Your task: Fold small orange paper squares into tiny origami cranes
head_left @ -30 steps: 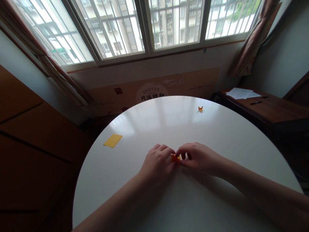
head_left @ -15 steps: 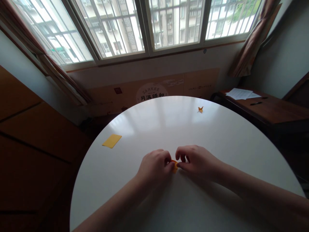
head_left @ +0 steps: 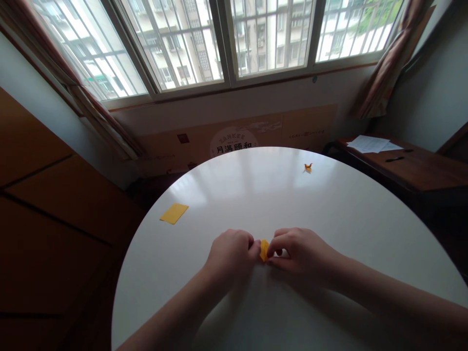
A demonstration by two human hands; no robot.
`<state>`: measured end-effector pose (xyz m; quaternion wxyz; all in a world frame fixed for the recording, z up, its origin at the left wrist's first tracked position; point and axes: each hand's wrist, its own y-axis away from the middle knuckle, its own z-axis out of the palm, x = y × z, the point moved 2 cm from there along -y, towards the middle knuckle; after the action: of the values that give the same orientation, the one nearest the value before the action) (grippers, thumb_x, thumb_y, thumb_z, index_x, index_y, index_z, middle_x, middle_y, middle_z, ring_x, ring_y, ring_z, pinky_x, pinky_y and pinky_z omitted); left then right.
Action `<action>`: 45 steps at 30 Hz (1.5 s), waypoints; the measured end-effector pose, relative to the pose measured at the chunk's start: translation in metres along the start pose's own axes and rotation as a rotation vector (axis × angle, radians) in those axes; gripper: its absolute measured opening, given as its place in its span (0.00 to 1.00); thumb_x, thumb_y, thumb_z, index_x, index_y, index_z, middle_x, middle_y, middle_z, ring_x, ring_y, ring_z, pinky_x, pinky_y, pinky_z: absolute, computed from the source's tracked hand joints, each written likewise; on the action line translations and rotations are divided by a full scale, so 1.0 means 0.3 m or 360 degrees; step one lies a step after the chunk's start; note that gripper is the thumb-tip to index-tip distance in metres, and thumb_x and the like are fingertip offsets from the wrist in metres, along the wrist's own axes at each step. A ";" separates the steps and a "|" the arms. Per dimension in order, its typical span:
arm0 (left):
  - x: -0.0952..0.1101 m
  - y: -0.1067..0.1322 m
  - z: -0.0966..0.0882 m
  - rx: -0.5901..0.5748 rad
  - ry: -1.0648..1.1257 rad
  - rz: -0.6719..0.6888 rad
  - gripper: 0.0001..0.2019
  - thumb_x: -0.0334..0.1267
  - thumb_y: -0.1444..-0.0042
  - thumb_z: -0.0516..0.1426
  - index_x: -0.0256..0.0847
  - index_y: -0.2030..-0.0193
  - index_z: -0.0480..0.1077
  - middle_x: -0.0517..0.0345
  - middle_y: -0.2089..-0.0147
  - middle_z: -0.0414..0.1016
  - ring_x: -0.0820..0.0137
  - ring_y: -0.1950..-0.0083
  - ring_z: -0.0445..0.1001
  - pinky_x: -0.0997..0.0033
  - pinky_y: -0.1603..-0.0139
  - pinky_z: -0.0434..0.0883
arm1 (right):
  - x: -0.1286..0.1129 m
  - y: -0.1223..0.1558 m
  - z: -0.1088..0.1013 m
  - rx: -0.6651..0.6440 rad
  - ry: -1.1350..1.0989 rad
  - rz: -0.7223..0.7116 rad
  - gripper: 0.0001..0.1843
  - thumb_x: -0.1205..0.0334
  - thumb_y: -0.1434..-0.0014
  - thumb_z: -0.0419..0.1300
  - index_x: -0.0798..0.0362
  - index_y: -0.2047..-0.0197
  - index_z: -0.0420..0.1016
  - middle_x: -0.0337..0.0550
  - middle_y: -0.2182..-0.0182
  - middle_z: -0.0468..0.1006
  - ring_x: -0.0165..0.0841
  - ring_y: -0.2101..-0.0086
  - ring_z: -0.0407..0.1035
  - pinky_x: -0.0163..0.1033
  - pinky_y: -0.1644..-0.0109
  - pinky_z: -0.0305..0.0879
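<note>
Between my hands, just above or on the white table (head_left: 234,195), is a small folded piece of yellow paper (head_left: 264,250). My left hand (head_left: 232,253) pinches its left side between thumb and curled fingers. From the other side, the fingertips of my right hand (head_left: 300,249) close on the paper's right edge, the thumb low and the index finger above. My fingers cover parts of the folded paper, so its full shape is hidden.
A flat yellow sheet of paper (head_left: 174,213) lies at the table's left. Towards the far right edge stands a small orange folded-paper figure (head_left: 308,168). Beyond, a brown wooden desk (head_left: 431,168) holds white papers (head_left: 369,144). Curtained windows face me.
The right fingers have come down onto the paper's right edge. More of the yellow paper shows now, turned between the hands. The whole view has shifted slightly.
</note>
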<state>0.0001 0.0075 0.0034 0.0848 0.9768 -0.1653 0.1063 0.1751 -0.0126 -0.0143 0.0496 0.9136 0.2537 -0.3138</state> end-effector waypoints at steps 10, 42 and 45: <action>-0.004 0.006 0.031 -0.0189 0.0353 0.0093 0.16 0.41 0.43 0.52 0.40 0.80 0.68 0.61 0.80 0.67 0.72 0.77 0.61 0.71 0.77 0.50 | -0.005 0.000 0.006 0.0001 0.0313 0.0019 0.07 0.60 0.40 0.61 0.50 0.66 0.80 0.40 0.67 0.80 0.32 0.69 0.72 0.35 0.69 0.50; 0.033 0.084 -0.026 -0.0167 0.0130 0.1084 0.14 0.27 0.36 0.53 0.45 0.51 0.76 0.53 0.59 0.80 0.62 0.56 0.75 0.65 0.52 0.72 | 0.078 -0.009 -0.084 -0.0396 0.0007 -0.0171 0.08 0.60 0.35 0.62 0.47 0.60 0.84 0.39 0.66 0.81 0.30 0.68 0.74 0.33 0.66 0.63; 0.036 0.082 -0.027 -0.0188 0.0135 0.1076 0.11 0.29 0.35 0.53 0.44 0.56 0.76 0.55 0.60 0.79 0.63 0.56 0.75 0.66 0.53 0.72 | 0.081 -0.018 -0.076 -0.0401 0.0006 -0.0147 0.07 0.61 0.36 0.62 0.49 0.60 0.83 0.39 0.66 0.81 0.31 0.67 0.73 0.33 0.65 0.62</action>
<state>0.0001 -0.0172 0.0170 0.1080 0.8548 -0.4820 0.1592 0.2014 0.0081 -0.0101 0.1489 0.8881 0.3329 -0.2797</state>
